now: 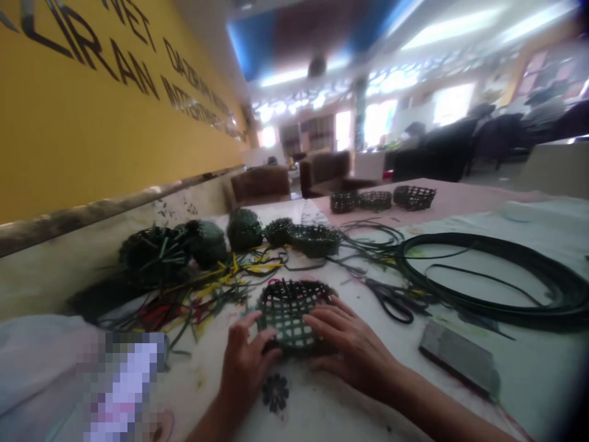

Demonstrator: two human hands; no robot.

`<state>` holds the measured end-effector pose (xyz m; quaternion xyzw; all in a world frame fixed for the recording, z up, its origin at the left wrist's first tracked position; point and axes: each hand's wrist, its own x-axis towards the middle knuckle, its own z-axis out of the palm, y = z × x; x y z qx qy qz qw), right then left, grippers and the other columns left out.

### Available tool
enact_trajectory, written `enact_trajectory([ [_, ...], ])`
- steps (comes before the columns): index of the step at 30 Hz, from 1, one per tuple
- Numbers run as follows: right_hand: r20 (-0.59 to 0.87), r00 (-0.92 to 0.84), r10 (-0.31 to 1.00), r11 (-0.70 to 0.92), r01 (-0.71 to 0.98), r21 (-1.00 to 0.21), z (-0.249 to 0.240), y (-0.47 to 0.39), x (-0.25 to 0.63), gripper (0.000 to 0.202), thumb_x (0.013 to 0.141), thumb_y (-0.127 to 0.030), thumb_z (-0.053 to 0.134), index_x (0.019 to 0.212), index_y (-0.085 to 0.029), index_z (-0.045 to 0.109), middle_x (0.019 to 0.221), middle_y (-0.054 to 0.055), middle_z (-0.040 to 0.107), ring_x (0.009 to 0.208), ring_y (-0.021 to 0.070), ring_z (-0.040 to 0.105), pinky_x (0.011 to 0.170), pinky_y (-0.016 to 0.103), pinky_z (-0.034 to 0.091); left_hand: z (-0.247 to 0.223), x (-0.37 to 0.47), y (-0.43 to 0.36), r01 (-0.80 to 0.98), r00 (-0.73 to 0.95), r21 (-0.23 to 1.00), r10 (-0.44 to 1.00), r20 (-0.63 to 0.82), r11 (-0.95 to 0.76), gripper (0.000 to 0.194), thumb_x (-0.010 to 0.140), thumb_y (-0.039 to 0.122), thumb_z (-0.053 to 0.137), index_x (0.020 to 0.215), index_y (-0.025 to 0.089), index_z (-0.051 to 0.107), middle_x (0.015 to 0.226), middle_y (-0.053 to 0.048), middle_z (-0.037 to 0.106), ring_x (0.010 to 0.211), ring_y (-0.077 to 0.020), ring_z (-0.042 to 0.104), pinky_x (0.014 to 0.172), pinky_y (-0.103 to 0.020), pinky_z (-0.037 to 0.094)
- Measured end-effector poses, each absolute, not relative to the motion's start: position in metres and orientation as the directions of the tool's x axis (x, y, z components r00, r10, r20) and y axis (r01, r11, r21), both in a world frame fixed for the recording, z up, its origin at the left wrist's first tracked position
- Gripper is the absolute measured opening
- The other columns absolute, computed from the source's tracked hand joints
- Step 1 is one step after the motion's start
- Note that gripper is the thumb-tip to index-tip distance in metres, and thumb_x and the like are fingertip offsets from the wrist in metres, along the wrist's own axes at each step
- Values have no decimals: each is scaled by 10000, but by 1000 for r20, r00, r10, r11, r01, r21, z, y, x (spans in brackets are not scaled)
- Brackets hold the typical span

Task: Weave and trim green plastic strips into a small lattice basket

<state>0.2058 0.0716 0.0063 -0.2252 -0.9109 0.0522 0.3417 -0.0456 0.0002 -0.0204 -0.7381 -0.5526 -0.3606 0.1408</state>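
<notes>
Two hands, left and right, fingers spread, grip the woven basket.

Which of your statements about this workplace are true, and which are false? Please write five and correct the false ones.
1. The left hand and right hand both touch a woven basket. True.
2. The right hand holds the scissors. False: the scissors lie on the white table covering.
3. The large coil lies to the right of the scissors. True.
4. The wall with lettering is blue. False: this wall is yellow.
5. The grey block lies left of the left hand. False: the block is at the right.
</notes>
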Motion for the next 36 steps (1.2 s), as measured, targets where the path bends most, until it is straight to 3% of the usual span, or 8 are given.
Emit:
enact_trajectory([
  [2, 538, -705, 461, 884, 421, -206, 1, 69, 199, 517, 793, -385, 767, 1231, -150, 624, 916, 83, 713, 887, 256, 640, 1077, 543, 325, -17, -44, -1, 888, 196, 190, 718, 668, -420, 204, 843, 284, 674, 1037, 222, 682, 1199, -113, 597, 1086, -269, 539, 934, -408, 453],
  [5, 488, -713, 503, 857, 485, -174, -3, 71, 194, 88, 870, -259, 676, 891, -177, 698, 696, 23, 666, 740, 208, 609, 999, 444, 375, -14, -43, 1, 837, 227, 287, 772, 594, -467, 145, 861, 296, 656, 957, 188, 654, 929, -75, 666, 893, -227, 567, 813, -356, 462],
  [8, 492, -699, 518, 846, 505, -174, -6, 74, 192, 251, 913, -200, 580, 664, -188, 607, 667, 23, 651, 720, 184, 585, 871, 354, 387, -15, -44, 4, 831, 216, 334, 811, 543, -445, 139, 858, 317, 659, 901, 185, 646, 804, -47, 642, 794, -208, 532, 747, -338, 423],
  [21, 517, -594, 616, 753, 637, -164, -8, 72, 180, 197, 825, -177, 666, 643, -184, 593, 641, 18, 637, 684, 185, 554, 762, 329, 333, -20, -40, 4, 842, 175, 364, 841, 513, -397, 109, 844, 244, 654, 775, 181, 598, 747, -39, 602, 765, -216, 487, 728, -336, 368],
  [24, 541, -601, 588, 778, 603, -177, -5, 69, 184, 76, 812, -197, 707, 773, -182, 644, 714, 22, 647, 739, 198, 559, 778, 329, 361, -20, -43, 3, 827, 150, 405, 847, 509, -389, 169, 824, 277, 696, 964, 191, 654, 855, -52, 638, 844, -237, 512, 760, -344, 393],
  [28, 624, -628, 464, 847, 521, -105, 0, 62, 182, 326, 799, -337, 762, 1067, -180, 663, 884, 64, 669, 852, 237, 574, 922, 415, 361, -17, -39, 0, 833, 154, 402, 856, 493, -381, 108, 813, 227, 708, 873, 176, 635, 878, -52, 639, 879, -232, 511, 798, -348, 397],
  [31, 594, -674, 439, 861, 506, -61, -1, 57, 174, 121, 891, -296, 663, 851, -183, 677, 753, 35, 653, 744, 191, 572, 857, 363, 385, -17, -34, -1, 853, 156, 375, 863, 481, -363, 120, 798, 212, 721, 800, 170, 609, 802, -41, 620, 828, -225, 499, 748, -333, 383],
  [36, 353, -677, 646, 749, 650, -126, -3, 56, 162, 227, 919, -253, 619, 706, -187, 662, 683, 22, 659, 650, 152, 592, 575, 269, 295, -24, -33, 3, 854, 226, 295, 817, 530, -428, 190, 795, 204, 719, 724, 169, 546, 746, -33, 588, 772, -212, 477, 687, -314, 363],
])
